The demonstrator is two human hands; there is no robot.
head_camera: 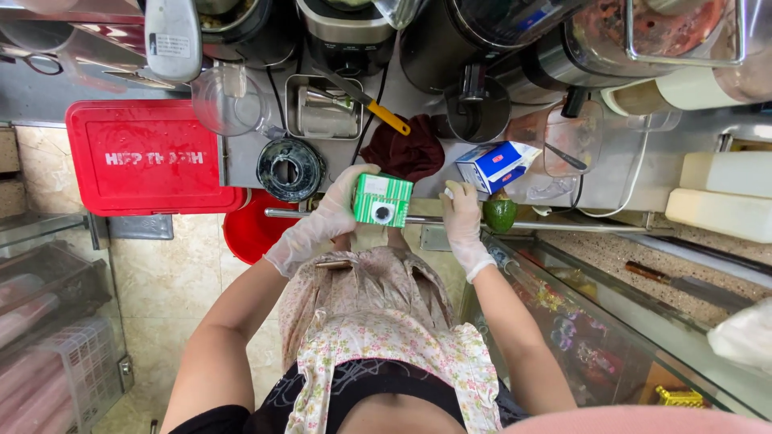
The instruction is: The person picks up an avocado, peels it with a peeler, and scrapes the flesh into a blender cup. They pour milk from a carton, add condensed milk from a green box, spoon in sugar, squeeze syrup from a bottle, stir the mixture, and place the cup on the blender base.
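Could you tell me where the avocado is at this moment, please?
In the head view the avocado sits at the counter's front edge, right of centre, just below the blue and white carton and beside the gloved right hand.

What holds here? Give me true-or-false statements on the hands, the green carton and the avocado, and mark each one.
1. The left hand holds a green-and-white striped carton. True.
2. Both hands are bare. False: both wear thin clear gloves.
3. The avocado lies in the left hand. False: it sits on the counter edge beside the right hand.
4. A blue-and-white carton stands on the counter behind the avocado. True.
5. The red crate is stacked on the green carton. False: it sits apart, at the far left.
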